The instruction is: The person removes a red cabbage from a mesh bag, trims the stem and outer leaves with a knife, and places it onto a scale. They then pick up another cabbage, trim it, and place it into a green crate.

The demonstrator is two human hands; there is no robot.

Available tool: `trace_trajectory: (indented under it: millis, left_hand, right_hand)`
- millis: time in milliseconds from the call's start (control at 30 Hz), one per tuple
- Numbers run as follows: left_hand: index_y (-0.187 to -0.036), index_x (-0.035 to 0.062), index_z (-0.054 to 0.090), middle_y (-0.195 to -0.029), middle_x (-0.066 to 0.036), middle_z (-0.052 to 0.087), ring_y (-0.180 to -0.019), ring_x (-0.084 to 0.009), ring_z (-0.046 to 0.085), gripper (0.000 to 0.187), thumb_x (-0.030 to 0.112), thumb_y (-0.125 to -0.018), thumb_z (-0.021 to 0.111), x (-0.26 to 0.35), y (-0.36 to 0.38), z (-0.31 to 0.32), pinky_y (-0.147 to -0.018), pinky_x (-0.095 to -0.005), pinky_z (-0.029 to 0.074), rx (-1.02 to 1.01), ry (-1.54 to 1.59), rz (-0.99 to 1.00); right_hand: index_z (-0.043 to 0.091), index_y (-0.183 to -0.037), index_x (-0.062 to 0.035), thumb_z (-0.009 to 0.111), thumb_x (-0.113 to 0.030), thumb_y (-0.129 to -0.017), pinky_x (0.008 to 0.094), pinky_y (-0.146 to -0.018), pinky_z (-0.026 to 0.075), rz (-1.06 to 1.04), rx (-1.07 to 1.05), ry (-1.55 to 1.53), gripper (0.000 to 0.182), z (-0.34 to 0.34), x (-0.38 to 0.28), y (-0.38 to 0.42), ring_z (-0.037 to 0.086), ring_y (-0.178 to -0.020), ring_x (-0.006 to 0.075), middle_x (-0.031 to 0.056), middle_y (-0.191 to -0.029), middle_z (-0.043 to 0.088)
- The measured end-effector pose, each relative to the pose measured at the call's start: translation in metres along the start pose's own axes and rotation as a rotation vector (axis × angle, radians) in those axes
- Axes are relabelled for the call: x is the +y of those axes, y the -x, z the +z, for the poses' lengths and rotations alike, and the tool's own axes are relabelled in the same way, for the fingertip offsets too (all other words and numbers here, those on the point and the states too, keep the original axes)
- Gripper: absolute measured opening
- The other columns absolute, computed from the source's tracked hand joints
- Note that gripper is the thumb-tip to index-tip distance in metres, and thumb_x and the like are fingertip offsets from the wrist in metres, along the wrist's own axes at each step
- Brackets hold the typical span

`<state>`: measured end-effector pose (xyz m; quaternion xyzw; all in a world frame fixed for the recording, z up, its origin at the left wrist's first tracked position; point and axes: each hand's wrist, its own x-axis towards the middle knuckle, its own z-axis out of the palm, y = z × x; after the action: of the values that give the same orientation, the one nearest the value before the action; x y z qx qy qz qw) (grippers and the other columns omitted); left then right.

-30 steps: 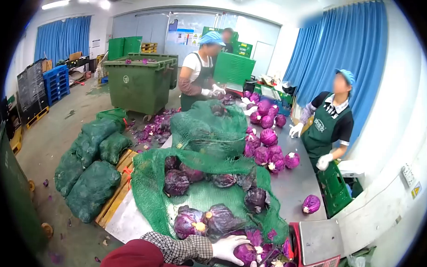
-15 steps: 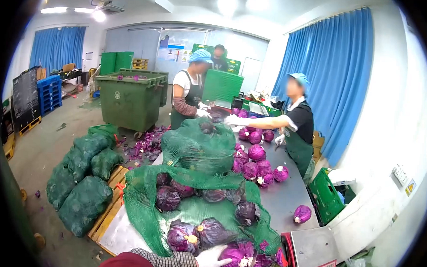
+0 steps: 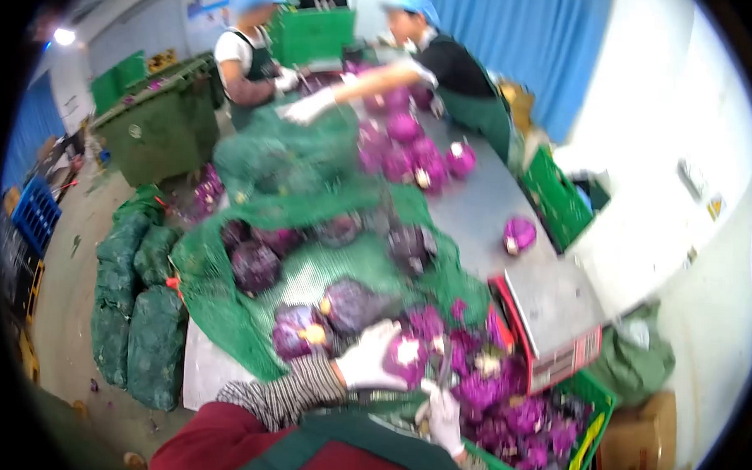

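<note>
My left hand (image 3: 370, 359), in a white glove, is closed around the side of a trimmed purple cabbage (image 3: 406, 358), whose pale cut stem faces up. Close by on the right, my right hand (image 3: 442, 421), also gloved, grips a knife; its narrow grey blade (image 3: 446, 368) points up beside the cabbage and is blurred. Loose purple leaves (image 3: 478, 384) lie under and beyond the blade. Just past my left hand, two darker untrimmed cabbages (image 3: 353, 305) rest on an opened green mesh bag (image 3: 217, 283), with several more farther back.
A green crate (image 3: 606, 417) of purple leaves stands at my right, below a red scale (image 3: 551, 311). Trimmed cabbages (image 3: 428, 166) sit on the metal table (image 3: 476, 201). Two co-workers stand at the far end; one's gloved hand (image 3: 310, 108) reaches over another mesh bag (image 3: 288, 157). Full bags (image 3: 157, 343) lie left.
The view has tilted down and turned, bringing my arms and the leaf crate into sight. The right co-worker leans in, arm reaching over the far mesh bag. My left hand still holds the cabbage.
</note>
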<state>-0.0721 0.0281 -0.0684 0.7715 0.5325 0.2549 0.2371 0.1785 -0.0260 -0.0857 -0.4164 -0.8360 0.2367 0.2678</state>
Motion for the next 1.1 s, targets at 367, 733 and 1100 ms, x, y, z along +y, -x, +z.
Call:
trace_trajectory:
  millis: [367, 733, 1100]
  left_hand:
    - [-0.146, -0.0054, 0.025, -0.147, -0.028, 0.03, -0.135, -0.0441, 0.031, 0.118, 0.054, -0.061, 0.081, 0.036, -0.001, 0.007, -0.109, -0.0479, 0.038, -0.038, -0.178, -0.108]
    - [-0.146, -0.005, 0.025, -0.146, -0.031, 0.031, -0.134, -0.0483, 0.031, 0.113, 0.051, -0.063, 0.078, 0.046, -0.011, 0.007, -0.102, -0.0536, 0.042, -0.069, -0.238, -0.112]
    - [-0.133, -0.0064, 0.038, -0.122, -0.023, 0.049, -0.111, -0.0376, 0.053, 0.099, 0.052, -0.065, 0.078, 0.068, -0.047, 0.0, -0.082, -0.0462, 0.055, -0.136, -0.303, -0.247]
  right_hand:
    - [0.047, -0.128, 0.0138, 0.04, -0.017, -0.1, 0.0438, -0.106, 0.038, 0.104, 0.116, -0.013, 0.043, 0.001, -0.005, -0.044, 0.05, -0.121, 0.0423, 0.0309, -0.131, 0.051]
    - [0.054, -0.117, 0.0096, 0.054, -0.01, -0.089, 0.0412, -0.078, 0.053, 0.053, -0.082, 0.3, 0.034, -0.003, 0.017, -0.076, 0.063, -0.092, 0.0348, 0.0285, -0.105, 0.061]
    - [0.056, -0.087, -0.0053, 0.054, -0.018, -0.092, 0.0449, -0.058, 0.052, -0.286, -0.223, 0.327, 0.014, -0.018, 0.089, -0.124, 0.065, -0.067, 0.0336, 0.0138, -0.077, 0.064]
